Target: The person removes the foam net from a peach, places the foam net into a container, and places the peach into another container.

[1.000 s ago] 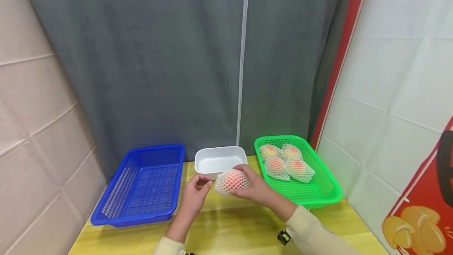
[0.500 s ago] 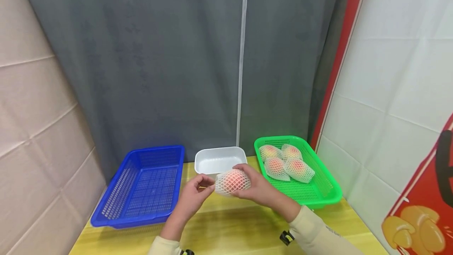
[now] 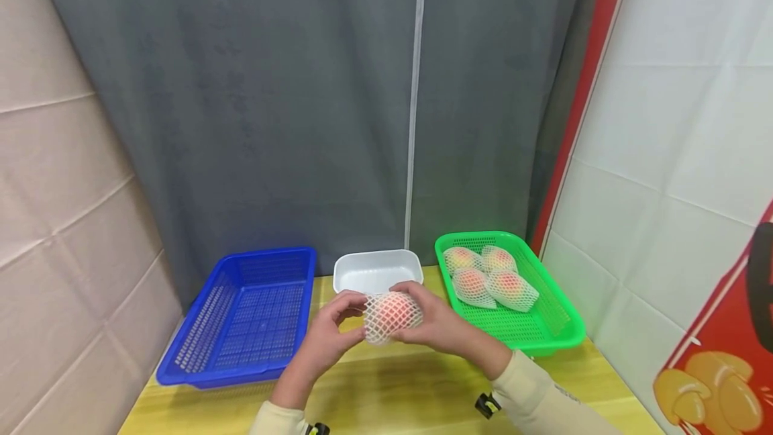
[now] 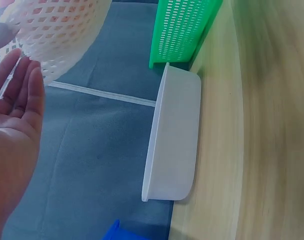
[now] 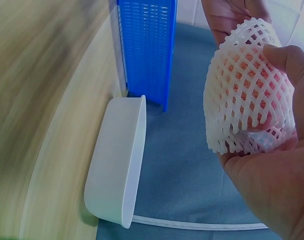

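Observation:
A round red-pink fruit in a white foam net [image 3: 394, 314] is held above the table, in front of the white tray. My right hand [image 3: 436, 321] grips it from the right, thumb and fingers round it. With thumb and fingertips, my left hand [image 3: 329, 331] pinches the left end of the foam net [image 4: 46, 55]. In the right wrist view the net [image 5: 244, 95] wraps the fruit, whose exact kind is hard to tell. Several more netted fruits [image 3: 470, 285] lie in the green basket [image 3: 561, 314] on the right.
Behind the hands stands a white tray [image 3: 377, 267], against the grey curtain [image 3: 290, 119]. A blue basket [image 3: 241, 314] stands on the left of the wooden table [image 3: 386, 395]. White panels rise at both sides.
My left hand has come up to the net's left end and spread its grip there. That end now looks wider and shorter. My right hand and the fruit have shifted slightly left.

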Demonstrator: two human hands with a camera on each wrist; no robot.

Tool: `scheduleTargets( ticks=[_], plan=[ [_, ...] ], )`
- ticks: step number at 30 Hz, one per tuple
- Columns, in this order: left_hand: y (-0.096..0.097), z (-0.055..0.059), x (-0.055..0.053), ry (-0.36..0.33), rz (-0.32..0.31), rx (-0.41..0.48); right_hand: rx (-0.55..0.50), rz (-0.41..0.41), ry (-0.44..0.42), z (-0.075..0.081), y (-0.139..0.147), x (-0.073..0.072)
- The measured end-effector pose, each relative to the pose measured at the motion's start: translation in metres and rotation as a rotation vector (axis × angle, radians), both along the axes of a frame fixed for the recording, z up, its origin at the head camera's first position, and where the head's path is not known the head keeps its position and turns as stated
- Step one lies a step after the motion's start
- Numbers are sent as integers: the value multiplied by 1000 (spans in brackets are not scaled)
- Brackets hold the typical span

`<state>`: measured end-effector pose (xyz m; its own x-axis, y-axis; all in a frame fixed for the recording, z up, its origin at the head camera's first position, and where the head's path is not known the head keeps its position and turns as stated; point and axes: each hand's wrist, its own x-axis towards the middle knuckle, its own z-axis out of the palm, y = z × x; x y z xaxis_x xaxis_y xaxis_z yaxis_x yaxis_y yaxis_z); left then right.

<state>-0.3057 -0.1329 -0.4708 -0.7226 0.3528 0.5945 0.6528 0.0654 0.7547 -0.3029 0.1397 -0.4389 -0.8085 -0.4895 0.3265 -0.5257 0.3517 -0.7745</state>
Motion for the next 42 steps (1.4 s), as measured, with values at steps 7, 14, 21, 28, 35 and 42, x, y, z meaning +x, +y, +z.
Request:
scheduleTargets(
  ticks=[7,14,21,28,35,42],
  plan=[
    [2,0,2,-34,-17,-10,10,16,13,0,-1,1],
    [7,2,4,46,-34,-24,6,28,11,-3,-3,1],
    [7,1,3,20,-43,-91,1,42,-19,-4,-6,2],
    [6,0,3,-30,-39,-163,16,25,-13,-1,-7,3],
    [7,0,4,-82,-39,-198,0,13,-11,1,-10,2],
    [11,2,5,-109,-41,-221,4,-2,17,0,-12,2]
  ],
)
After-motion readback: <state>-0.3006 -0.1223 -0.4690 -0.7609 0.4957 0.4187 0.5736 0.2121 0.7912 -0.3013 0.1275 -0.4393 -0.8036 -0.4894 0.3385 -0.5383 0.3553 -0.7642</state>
